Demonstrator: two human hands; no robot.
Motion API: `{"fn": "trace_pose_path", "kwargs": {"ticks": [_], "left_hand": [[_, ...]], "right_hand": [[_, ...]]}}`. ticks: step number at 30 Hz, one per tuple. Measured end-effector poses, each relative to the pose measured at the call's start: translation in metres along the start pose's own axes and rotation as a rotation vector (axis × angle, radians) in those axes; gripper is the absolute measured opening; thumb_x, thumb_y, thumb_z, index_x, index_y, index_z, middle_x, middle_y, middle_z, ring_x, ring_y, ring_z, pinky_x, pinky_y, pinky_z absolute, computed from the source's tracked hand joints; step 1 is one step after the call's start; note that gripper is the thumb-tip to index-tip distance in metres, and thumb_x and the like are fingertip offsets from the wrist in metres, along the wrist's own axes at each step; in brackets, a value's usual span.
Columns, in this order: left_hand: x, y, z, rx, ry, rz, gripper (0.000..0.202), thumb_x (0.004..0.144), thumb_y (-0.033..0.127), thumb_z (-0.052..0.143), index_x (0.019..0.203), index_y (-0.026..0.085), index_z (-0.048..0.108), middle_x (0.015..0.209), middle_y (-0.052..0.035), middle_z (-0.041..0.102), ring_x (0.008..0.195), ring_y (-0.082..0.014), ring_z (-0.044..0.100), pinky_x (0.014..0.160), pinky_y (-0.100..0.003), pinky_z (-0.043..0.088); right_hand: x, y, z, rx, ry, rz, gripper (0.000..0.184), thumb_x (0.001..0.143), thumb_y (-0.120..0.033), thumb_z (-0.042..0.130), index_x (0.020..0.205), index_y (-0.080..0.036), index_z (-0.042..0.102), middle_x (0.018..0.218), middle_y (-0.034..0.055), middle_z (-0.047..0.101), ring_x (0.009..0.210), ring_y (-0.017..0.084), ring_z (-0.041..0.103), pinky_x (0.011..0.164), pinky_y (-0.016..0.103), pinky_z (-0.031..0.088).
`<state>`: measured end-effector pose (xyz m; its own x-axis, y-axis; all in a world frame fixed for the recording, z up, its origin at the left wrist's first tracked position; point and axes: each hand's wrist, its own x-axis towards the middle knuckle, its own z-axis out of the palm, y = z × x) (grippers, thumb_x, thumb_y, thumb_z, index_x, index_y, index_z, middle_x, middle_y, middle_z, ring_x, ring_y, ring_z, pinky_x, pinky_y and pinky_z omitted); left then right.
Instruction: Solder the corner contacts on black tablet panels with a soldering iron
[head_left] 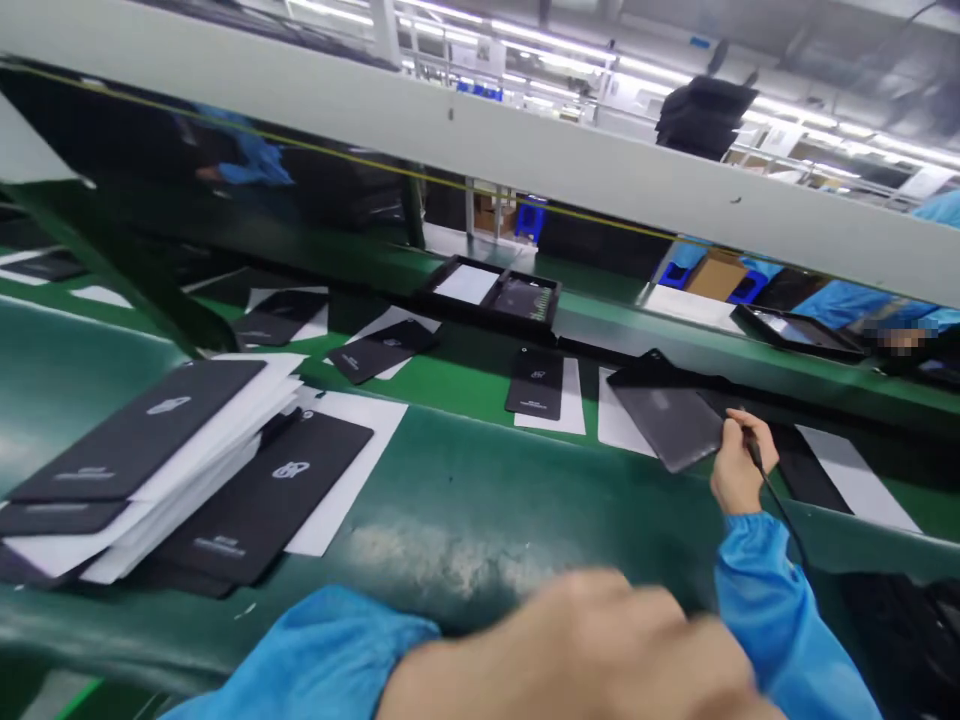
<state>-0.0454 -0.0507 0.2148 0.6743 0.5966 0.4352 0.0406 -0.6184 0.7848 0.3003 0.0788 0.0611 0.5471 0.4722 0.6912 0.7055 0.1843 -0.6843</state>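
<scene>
At the right, my right hand (742,465) is closed on the lower right edge of a dark grey tablet (667,415), tilted over a white sheet (621,415). A black cable (780,505) runs down from the same hand; its gripped end is hidden. My left hand (577,660), in the bottom foreground, is blurred with knuckles up and fingers hidden. It is above the green work surface (465,500), and I cannot see anything in it. Left of it lies a pile of black printed covers (150,425) interleaved with white sheets (349,440).
Black covers on white sheets lie along the green belt (461,385), one cover (536,385) near the middle. Behind are an open black tray (491,290) and another tray (799,330). A white beam (450,120) crosses overhead. Someone's blue sleeve (855,300) shows far right.
</scene>
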Motion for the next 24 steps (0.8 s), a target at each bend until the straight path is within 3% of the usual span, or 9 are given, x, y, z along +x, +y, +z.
{"fn": "trace_pose_path", "kwargs": {"ticks": [3,6,9,11,14,18,21,24], "left_hand": [[0.001,-0.060,-0.005,0.094,0.225,-0.122,0.027,0.090,0.027,0.056,0.063,0.024,0.060,0.061,-0.0013,0.059,0.055,-0.0158,0.051,0.057,-0.031,0.037],[-0.010,-0.138,-0.004,-0.019,0.508,-0.474,0.023,0.089,0.034,0.059,0.069,0.022,0.061,0.050,0.0046,0.050,0.048,-0.0139,0.047,0.054,-0.027,0.037],[-0.023,-0.189,0.009,-0.387,0.568,-0.616,0.026,0.084,0.041,0.066,0.097,0.019,0.068,0.076,-0.0019,0.069,0.070,-0.0181,0.063,0.066,-0.027,0.047],[-0.027,-0.203,0.023,-0.675,0.493,-0.621,0.034,0.083,0.044,0.068,0.106,0.019,0.068,0.093,-0.0064,0.073,0.085,-0.0205,0.067,0.075,-0.029,0.049],[-0.028,-0.207,0.040,-0.892,0.450,-0.601,0.035,0.077,0.042,0.075,0.099,0.017,0.067,0.092,-0.0081,0.075,0.084,-0.0218,0.069,0.078,-0.030,0.051],[-0.030,-0.216,0.048,-0.921,0.530,-0.656,0.037,0.072,0.039,0.081,0.096,0.019,0.060,0.080,-0.0028,0.074,0.068,-0.0189,0.069,0.067,-0.028,0.052],[-0.036,-0.224,0.051,-0.927,0.522,-0.673,0.036,0.076,0.036,0.078,0.098,0.022,0.054,0.074,0.0009,0.073,0.061,-0.0168,0.068,0.062,-0.026,0.051],[-0.041,-0.227,0.053,-0.922,0.531,-0.670,0.032,0.079,0.034,0.076,0.096,0.023,0.051,0.073,0.0010,0.073,0.060,-0.0166,0.068,0.061,-0.026,0.051]], "right_hand": [[-0.022,-0.011,-0.009,0.077,-0.028,0.070,0.031,0.085,-0.041,0.060,0.100,-0.015,0.069,0.092,0.0074,0.067,0.080,0.019,0.062,0.076,0.032,0.050],[-0.051,-0.025,-0.016,0.159,-0.166,0.178,0.030,0.077,-0.045,0.070,0.089,-0.017,0.069,0.090,0.0064,0.068,0.079,0.020,0.062,0.074,0.031,0.050],[-0.082,-0.033,-0.018,0.216,-0.322,0.274,0.030,0.076,-0.046,0.073,0.086,-0.018,0.068,0.080,0.0041,0.068,0.068,0.018,0.061,0.063,0.028,0.048],[-0.098,-0.032,-0.015,0.245,-0.383,0.304,0.029,0.077,-0.046,0.072,0.086,-0.019,0.066,0.075,0.0024,0.066,0.063,0.017,0.060,0.057,0.027,0.047],[-0.114,-0.026,-0.012,0.193,-0.402,0.276,0.027,0.080,-0.044,0.071,0.087,-0.019,0.067,0.073,0.0009,0.065,0.060,0.016,0.059,0.055,0.026,0.048],[-0.124,-0.019,-0.012,0.131,-0.420,0.158,0.022,0.086,-0.041,0.066,0.092,-0.019,0.068,0.083,0.0042,0.071,0.072,0.019,0.068,0.070,0.032,0.056],[-0.125,-0.016,-0.014,0.120,-0.448,0.056,0.021,0.092,-0.036,0.059,0.102,-0.021,0.069,0.100,0.0076,0.074,0.088,0.023,0.072,0.086,0.039,0.057],[-0.119,-0.016,-0.018,0.099,-0.421,-0.032,0.025,0.096,-0.032,0.052,0.109,-0.021,0.070,0.107,0.0084,0.074,0.091,0.023,0.073,0.088,0.041,0.058]]}}
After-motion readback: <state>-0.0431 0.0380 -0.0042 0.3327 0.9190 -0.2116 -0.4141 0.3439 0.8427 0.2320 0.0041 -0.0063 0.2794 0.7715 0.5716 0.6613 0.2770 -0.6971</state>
